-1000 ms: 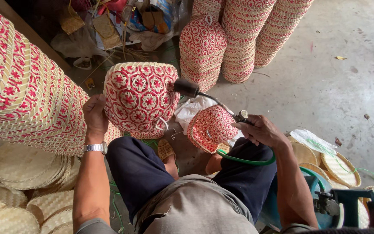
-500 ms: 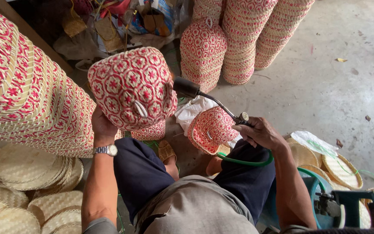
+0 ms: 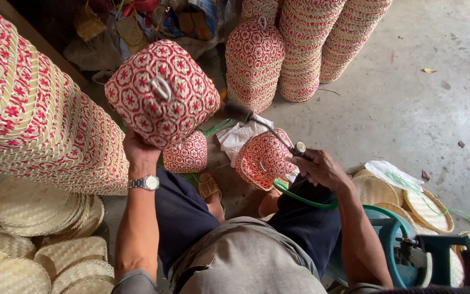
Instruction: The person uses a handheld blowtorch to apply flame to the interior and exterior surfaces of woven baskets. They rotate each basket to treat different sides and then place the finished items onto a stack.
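The left hand grips a red-and-white woven basket raised from below, while the right hand, closed on a gas torch just beside it, could scorch the weave if its nozzle lingers close.

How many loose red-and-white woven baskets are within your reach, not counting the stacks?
3: one basket raised in the left hand, one small basket on the floor beneath it, one open basket under the torch in the right hand. Others may be hidden.
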